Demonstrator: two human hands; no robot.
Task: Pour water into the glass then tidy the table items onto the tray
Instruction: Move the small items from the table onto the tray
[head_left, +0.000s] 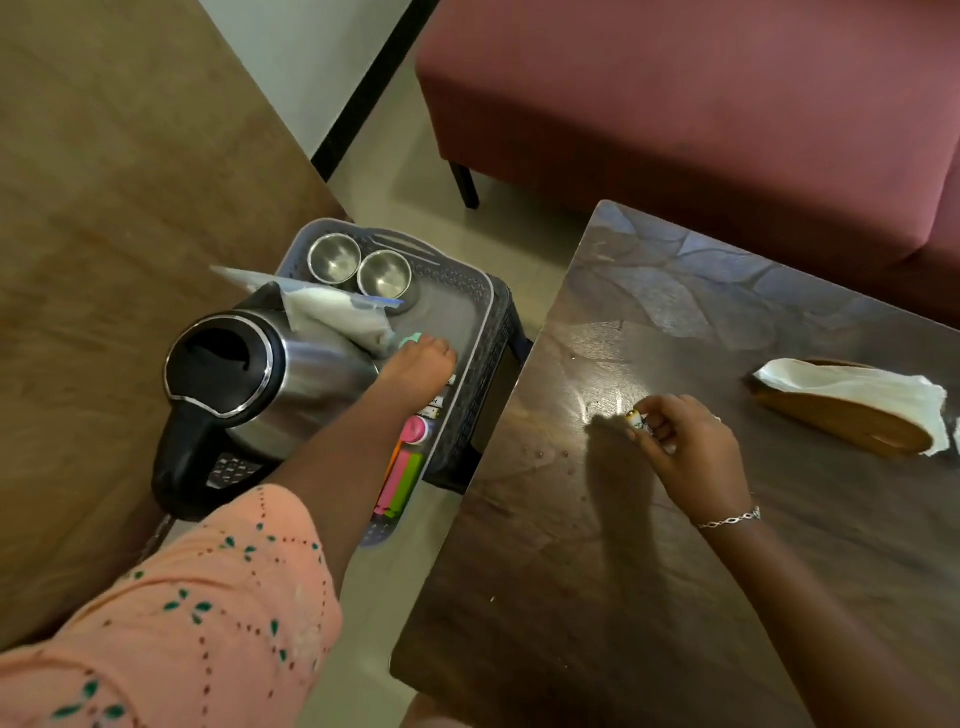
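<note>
Peach sleeve (171, 613) nearest; left hand (415, 364) reaches flat into crowded tray (483, 291), right hand (685, 447) pinching marker (638, 420).

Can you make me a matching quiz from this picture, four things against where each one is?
Things:
1. steel cups
2. kettle
3. napkin holder
4. small tube

Places:
A. far end of the tray
B. in the right hand
C. right side of the table
D. left side of the tray

Pairs: 1-A, 2-D, 3-C, 4-B

Left hand (415, 364) over the tray (483, 332) (kettle (270, 374) aboard), right hand (685, 447) pinching a marker (638, 420).
</note>
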